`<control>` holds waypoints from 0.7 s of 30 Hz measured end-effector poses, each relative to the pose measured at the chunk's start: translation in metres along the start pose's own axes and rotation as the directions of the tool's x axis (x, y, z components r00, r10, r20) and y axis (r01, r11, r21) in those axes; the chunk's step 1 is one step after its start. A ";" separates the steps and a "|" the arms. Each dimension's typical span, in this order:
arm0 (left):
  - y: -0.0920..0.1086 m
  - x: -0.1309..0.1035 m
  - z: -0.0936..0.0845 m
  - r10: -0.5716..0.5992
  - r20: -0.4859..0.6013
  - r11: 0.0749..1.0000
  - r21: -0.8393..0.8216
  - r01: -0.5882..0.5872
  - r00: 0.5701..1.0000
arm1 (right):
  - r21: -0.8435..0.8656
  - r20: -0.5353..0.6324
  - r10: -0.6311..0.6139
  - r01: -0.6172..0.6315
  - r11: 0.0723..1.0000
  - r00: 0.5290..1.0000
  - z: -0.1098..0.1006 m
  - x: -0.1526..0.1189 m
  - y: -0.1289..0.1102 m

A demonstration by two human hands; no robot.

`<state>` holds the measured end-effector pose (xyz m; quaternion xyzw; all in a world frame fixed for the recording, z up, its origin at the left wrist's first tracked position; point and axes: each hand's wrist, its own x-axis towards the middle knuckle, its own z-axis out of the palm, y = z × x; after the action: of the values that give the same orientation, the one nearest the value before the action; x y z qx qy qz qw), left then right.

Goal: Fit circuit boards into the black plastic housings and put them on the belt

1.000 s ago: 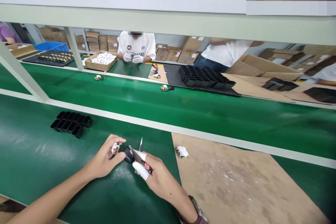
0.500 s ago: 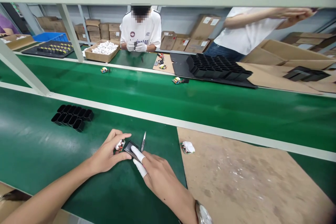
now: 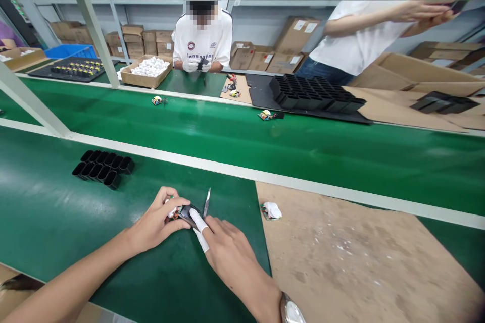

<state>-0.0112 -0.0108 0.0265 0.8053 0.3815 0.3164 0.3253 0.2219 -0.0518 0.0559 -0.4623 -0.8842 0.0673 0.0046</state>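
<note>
Between thumb and fingers, my left hand (image 3: 157,219) grips a small circuit board (image 3: 175,210) with white material and coloured parts on it. My right hand (image 3: 223,245), with white covers on thumb and forefinger, holds a black case (image 3: 187,215). The board's end meets the open end of the case, and my left fingertips touch the case too. Just beyond my right hand lies a pair of tweezers (image 3: 206,202), pointing away. Another board with a white top (image 3: 272,210) rests at the left edge of the cardboard sheet (image 3: 341,262).
Black cases (image 3: 99,166) stand in rows at the left. Past a pale rail (image 3: 182,159), a green belt (image 3: 212,131) carries boards (image 3: 266,115). Across it, a person in a white shirt (image 3: 202,43) handles a dark part beside a box of white pieces (image 3: 147,71); another person stands right.
The board and the black case have come together, and my left fingertips now reach onto the case. On the belt, the boards have shifted to the right.
</note>
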 end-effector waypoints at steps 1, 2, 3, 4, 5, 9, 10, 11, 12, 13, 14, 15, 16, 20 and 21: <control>0.000 0.000 0.000 0.012 0.006 1.000 0.011 -0.012 1.000 | -0.004 -0.003 0.003 -0.003 1.000 1.000 0.001 0.000 0.000; 0.001 0.000 -0.001 0.023 0.015 1.000 0.021 -0.023 1.000 | -0.007 -0.007 0.005 -0.005 1.000 1.000 0.002 0.000 0.000; 0.001 0.000 -0.001 0.031 0.026 0.999 0.029 -0.032 0.999 | -0.008 -0.011 0.008 -0.008 1.000 1.000 0.002 0.000 0.000; 0.001 0.000 -0.001 0.035 0.039 0.999 0.039 -0.036 0.999 | -0.006 -0.015 0.010 -0.010 1.000 1.000 0.003 -0.001 0.000; 0.001 0.000 -0.002 0.035 0.053 0.998 0.050 -0.037 0.998 | -0.002 -0.020 0.013 -0.013 1.000 1.000 0.004 -0.001 0.000; 0.001 -0.002 -0.002 0.032 0.097 0.993 0.110 -0.043 0.995 | 0.040 -0.037 0.023 -0.021 0.999 0.999 0.006 -0.004 -0.002; 0.001 -0.003 -0.002 0.038 0.100 0.992 0.118 -0.050 0.994 | 0.053 -0.036 0.026 -0.024 0.998 0.999 0.006 -0.005 -0.002; 0.001 -0.003 -0.002 0.048 0.100 0.991 0.121 -0.060 0.994 | 0.066 -0.032 0.029 -0.027 0.997 0.999 0.006 -0.005 -0.003; 0.000 -0.003 -0.002 0.057 0.098 0.990 0.123 -0.069 0.994 | 0.077 -0.024 0.031 -0.029 0.997 0.999 0.005 -0.006 -0.004; 0.000 -0.003 -0.002 0.065 0.096 0.990 0.122 -0.076 0.993 | 0.086 -0.015 0.035 -0.034 0.996 0.999 0.005 -0.006 -0.005; 0.000 -0.003 -0.001 0.071 0.094 0.989 0.120 -0.082 0.993 | 0.093 -0.005 0.040 -0.039 0.995 0.999 0.004 -0.006 -0.006; 0.000 -0.003 -0.001 0.076 0.094 0.989 0.116 -0.087 0.993 | 0.097 0.005 0.046 -0.046 0.994 0.999 0.003 -0.006 -0.006; 0.000 -0.003 -0.001 0.078 0.092 0.990 0.111 -0.089 0.993 | 0.099 0.015 0.053 -0.055 0.994 0.998 0.003 -0.006 -0.007; 0.001 -0.003 -0.001 0.069 0.084 0.993 0.085 -0.076 0.994 | 0.099 0.040 0.069 -0.073 0.992 0.997 0.002 -0.005 -0.011; 0.001 -0.003 0.000 0.066 0.083 0.994 0.080 -0.073 0.994 | 0.098 0.038 0.071 -0.075 0.992 0.997 0.003 -0.005 -0.012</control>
<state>-0.0124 -0.0136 0.0269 0.8430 0.3527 0.2787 0.2954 0.2154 -0.0631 0.0550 -0.4923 -0.8621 0.1196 0.0098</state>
